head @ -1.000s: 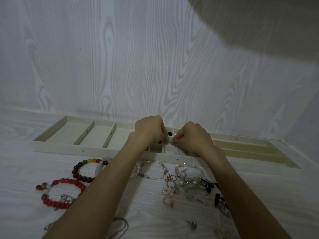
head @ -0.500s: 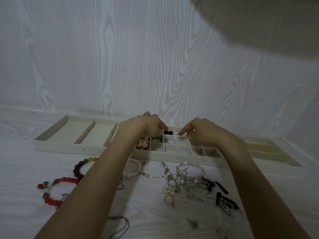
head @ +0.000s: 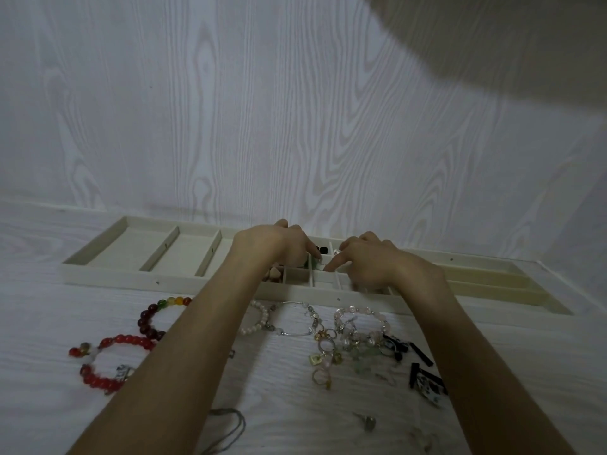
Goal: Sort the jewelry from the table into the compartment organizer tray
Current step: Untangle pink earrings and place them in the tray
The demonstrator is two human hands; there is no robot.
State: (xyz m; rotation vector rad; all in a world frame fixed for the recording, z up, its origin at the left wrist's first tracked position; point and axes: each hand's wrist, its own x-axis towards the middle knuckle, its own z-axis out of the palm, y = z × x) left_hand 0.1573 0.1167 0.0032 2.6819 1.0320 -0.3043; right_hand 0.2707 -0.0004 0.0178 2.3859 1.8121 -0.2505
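We have both hands over the small middle cells of the organizer tray (head: 108, 275), left hand (head: 279, 244) and right hand (head: 368, 261) close together, fingers curled downward; whether they pinch anything, we cannot tell. Bracelets (head: 295, 318) crowd the tabletop (head: 39, 310) just beside the tray's near edge.

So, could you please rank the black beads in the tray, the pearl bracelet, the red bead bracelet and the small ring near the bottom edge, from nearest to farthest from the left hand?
1. Black beads: in a small tray compartment, right beside the left hand.
2. Pearl bracelet: on the table, just in front of the tray.
3. Red bead bracelet: far left on the table.
4. Small ring: near the bottom edge.
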